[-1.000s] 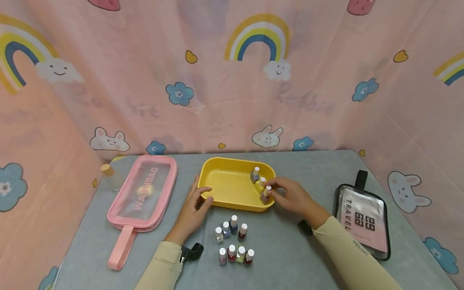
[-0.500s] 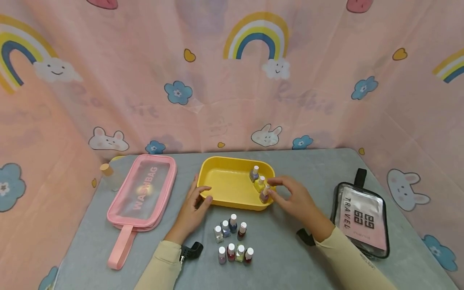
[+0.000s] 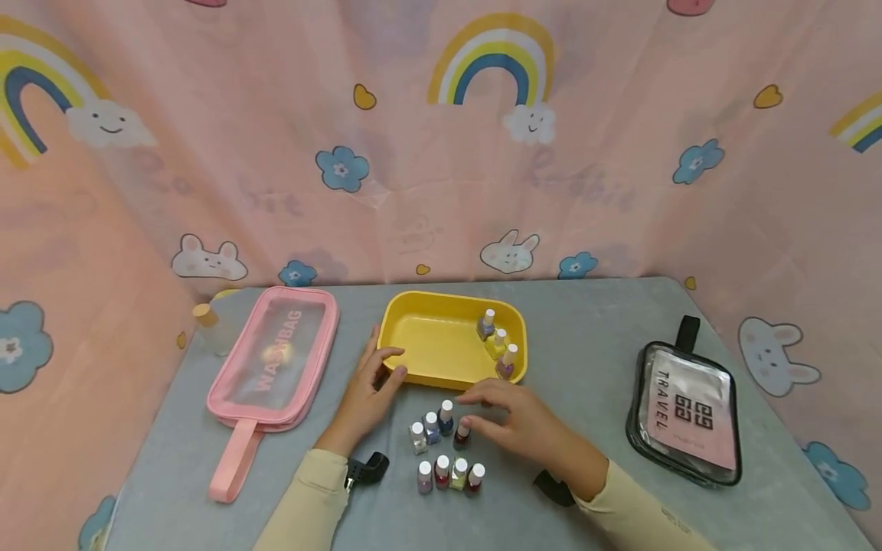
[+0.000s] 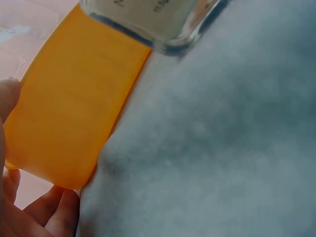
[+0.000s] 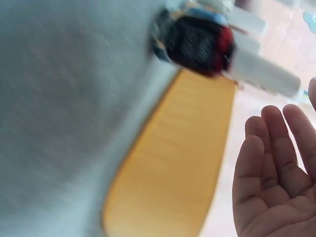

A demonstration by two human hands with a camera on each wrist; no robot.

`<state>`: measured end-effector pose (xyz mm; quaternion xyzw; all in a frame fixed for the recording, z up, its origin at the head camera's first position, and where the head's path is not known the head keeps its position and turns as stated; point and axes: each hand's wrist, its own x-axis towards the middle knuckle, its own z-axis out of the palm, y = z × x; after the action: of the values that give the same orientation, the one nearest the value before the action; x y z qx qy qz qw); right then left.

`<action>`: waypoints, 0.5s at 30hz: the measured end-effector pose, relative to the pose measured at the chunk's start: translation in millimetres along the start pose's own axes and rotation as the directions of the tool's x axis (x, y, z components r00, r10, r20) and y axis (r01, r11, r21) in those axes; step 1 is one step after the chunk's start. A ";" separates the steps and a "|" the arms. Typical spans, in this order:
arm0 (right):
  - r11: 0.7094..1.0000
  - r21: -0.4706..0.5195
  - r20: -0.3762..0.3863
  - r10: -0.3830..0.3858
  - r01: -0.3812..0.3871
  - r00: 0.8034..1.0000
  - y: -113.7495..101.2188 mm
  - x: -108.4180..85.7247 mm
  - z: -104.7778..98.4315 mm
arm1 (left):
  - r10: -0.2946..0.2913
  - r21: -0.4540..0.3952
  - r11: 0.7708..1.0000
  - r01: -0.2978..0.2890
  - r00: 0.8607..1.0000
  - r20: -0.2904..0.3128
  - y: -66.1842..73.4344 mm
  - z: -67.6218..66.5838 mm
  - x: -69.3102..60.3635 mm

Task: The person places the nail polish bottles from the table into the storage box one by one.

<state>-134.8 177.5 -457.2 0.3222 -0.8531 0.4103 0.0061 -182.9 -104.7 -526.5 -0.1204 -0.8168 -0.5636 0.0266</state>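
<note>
Left hand (image 3: 370,396) grips yellow tray (image 3: 427,344) at 9 o'clock end; right hand (image 3: 525,425), fingers apart, just beside dark red bottle (image 3: 460,441) at tray's 6 o'clock; three bottles (image 3: 495,347) sit inside at 3 o'clock

- "washbag", in pale pink capitals, climbs the clear panel of the pink pouch (image 3: 240,404).
- "travel", in black capitals, runs down the left side of the black-edged pouch (image 3: 671,445).
- on that same pouch, a black emblem of two squarish, maze-like signs sits beside the word, with a faint small line near it, too pale to read.
- the curtain (image 3: 427,164) bears washed-out purplish letters, not readable as words.
- in the left wrist view, the bottle base (image 4: 143,22) carries cut-off dark print.
- in the right wrist view, pale marks on the dark bottle (image 5: 192,45) are blurred.
- small print on the right sleeve (image 3: 637,501) is too tiny to read.
</note>
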 end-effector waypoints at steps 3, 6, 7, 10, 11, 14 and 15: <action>0.999 0.019 0.017 0.031 -0.031 0.999 2.5 -6.9 5.6 | 0.004 -0.012 1.000 -0.004 1.000 -0.003 -0.8 1.3 0.5; 0.998 0.023 0.016 0.059 -0.059 0.998 5.3 -10.6 9.8 | 0.010 -0.018 1.000 -0.010 1.000 -0.009 -1.3 1.6 0.4; 0.998 0.025 0.015 0.066 -0.066 0.998 5.8 -11.1 10.8 | 0.010 -0.019 1.000 -0.010 1.000 -0.009 -1.5 1.8 0.3; 0.996 0.037 0.003 0.080 -0.080 0.997 4.4 -9.9 10.5 | 0.013 -0.018 1.000 -0.013 1.000 -0.007 -2.3 2.1 0.5; 0.995 0.042 -0.007 0.086 -0.085 0.996 3.0 -8.0 8.6 | 0.013 -0.018 1.000 -0.013 1.000 -0.006 -2.5 1.9 0.6; 0.990 0.033 -0.056 0.141 -0.140 0.988 -5.3 2.3 -3.4 | 0.014 -0.017 1.000 -0.014 1.000 -0.002 -2.7 1.4 1.2; 0.986 0.032 -0.076 0.168 -0.166 0.983 -8.6 8.3 -9.8 | 0.014 -0.017 1.000 -0.014 1.000 -0.001 -2.6 1.2 1.3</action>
<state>-139.0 176.0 -442.4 0.2333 -0.8710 0.4324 0.0013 -184.6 -104.3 -529.0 -0.1264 -0.8111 -0.5703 0.0299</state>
